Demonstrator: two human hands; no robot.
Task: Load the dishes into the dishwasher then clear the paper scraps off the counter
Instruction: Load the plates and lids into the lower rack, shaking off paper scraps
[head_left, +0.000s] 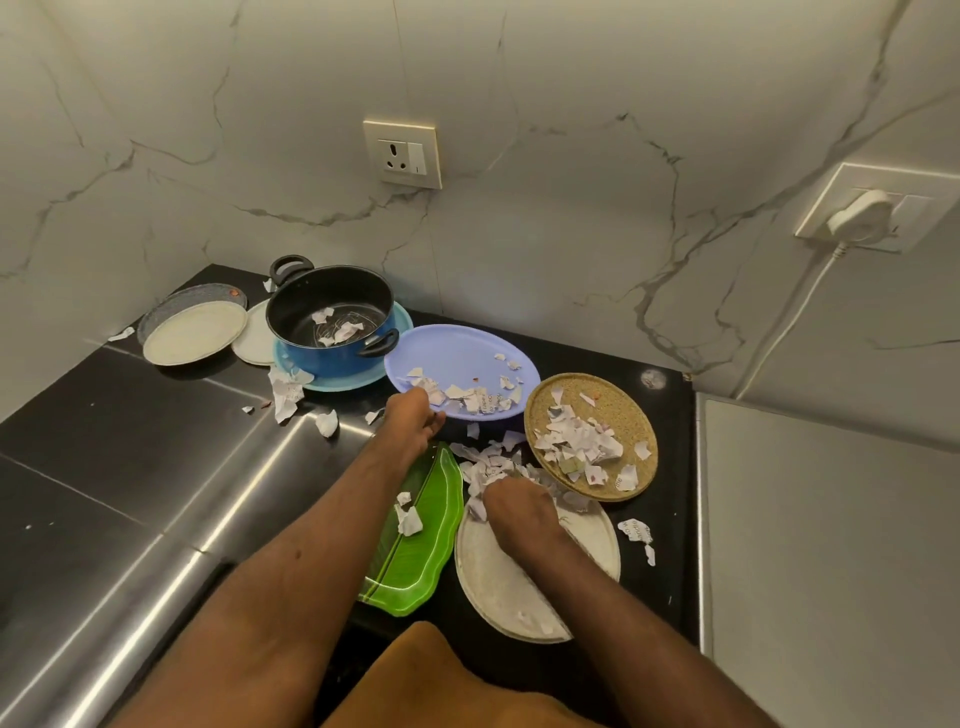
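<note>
Many scraps (488, 462): strewn over tabletop (130, 415).
Left hand (410, 415): fingers grip lilac plate (462, 353) rim.
Right hand (519, 506): fingers clutch scraps.

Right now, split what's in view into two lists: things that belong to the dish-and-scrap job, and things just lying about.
Job: blue pot, lavender plate, woven tray, green leaf plate, white plate, cream plate, paper scraps.
Just there: wall socket, white plug.
</note>
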